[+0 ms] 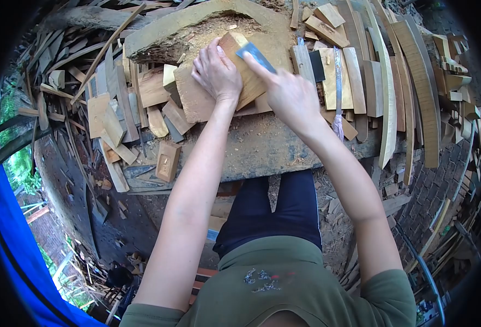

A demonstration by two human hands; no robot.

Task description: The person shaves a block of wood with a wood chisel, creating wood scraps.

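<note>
My left hand [217, 71] is closed over the left side of a wooden block [251, 84] and holds it against the work surface. In my right hand [294, 98] is a flat blue-grey piece [256, 57], gripped with the index finger stretched along it. Its far end lies over the upper right edge of the block; what kind of tool it is, I cannot tell. Beneath the block is a flat wooden board [193, 101]. Behind both hands rises a large rough slab of wood [284, 24] with a hollowed, crumbly part.
Offcuts lie along the dusty bench [246, 152], including a small block with a recess [168, 162]. To the right are a long saw-like metal strip [337, 76] with a cloth-wrapped end and curved wooden slats [423, 92]. A blue tarp [19, 245] hangs at left.
</note>
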